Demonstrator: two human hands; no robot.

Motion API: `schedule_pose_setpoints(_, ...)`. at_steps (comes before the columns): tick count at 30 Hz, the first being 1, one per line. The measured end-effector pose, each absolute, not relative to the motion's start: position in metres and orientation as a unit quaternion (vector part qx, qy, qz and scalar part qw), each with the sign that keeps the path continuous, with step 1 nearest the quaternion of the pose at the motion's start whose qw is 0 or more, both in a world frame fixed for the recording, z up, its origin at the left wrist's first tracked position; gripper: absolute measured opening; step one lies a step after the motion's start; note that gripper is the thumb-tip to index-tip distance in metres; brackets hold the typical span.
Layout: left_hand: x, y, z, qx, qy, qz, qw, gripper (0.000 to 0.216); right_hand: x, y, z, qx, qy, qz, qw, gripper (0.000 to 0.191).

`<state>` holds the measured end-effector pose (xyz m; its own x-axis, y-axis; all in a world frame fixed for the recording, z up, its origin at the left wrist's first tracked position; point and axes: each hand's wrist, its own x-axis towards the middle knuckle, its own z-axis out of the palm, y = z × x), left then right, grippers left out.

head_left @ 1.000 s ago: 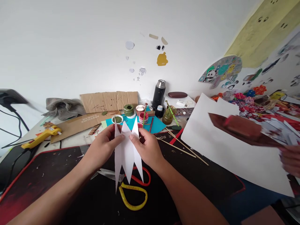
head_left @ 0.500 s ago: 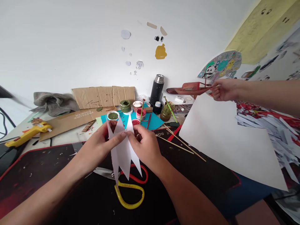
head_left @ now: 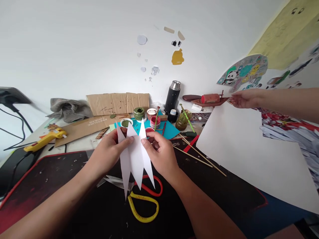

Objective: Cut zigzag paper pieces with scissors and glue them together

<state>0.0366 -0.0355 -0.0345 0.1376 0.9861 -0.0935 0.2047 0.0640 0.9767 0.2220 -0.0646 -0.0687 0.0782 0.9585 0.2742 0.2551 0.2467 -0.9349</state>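
A folded white paper cutout with pointed ends at top and bottom stands upright between my hands. My left hand pinches its left part, the thumb lying across the front. On the right panel, my right hand grips with thumb and fingers. Below the paper, on the black mat, lies a pair of scissors with one yellow and one red handle; the paper's tips hide part of the blades.
Another person's hand reaches in from the right beside a small red model boat. A large white sheet, thin sticks, paint jars, a black thermos, cardboard and a yellow glue gun surround the mat.
The paper's folds have spread wider, showing more of its panels. The other person's hand has come away from the boat, which now rests by the wall. The view has shifted left.
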Motion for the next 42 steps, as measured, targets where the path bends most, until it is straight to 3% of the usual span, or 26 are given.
schedule_pose_setpoints(8,0.0380,-0.0393,-0.0301,0.571,0.545,0.376,0.486,0.043,0.2216,-0.0632,-0.0742,-0.503,-0.578,0.354,0.535,0.025)
schedule_pose_setpoints(22,0.0346,-0.0370,-0.0314,0.596,0.528,0.368,0.480,0.052,0.2225,-0.0664,-0.0693,-0.485,-0.591,0.359,0.536,0.026)
schedule_pose_setpoints(42,0.0333,-0.0321,-0.0386,0.598,0.500,0.370,0.505,0.034,0.2215,-0.0655,-0.0741,-0.474,-0.594,0.359,0.541,0.028)
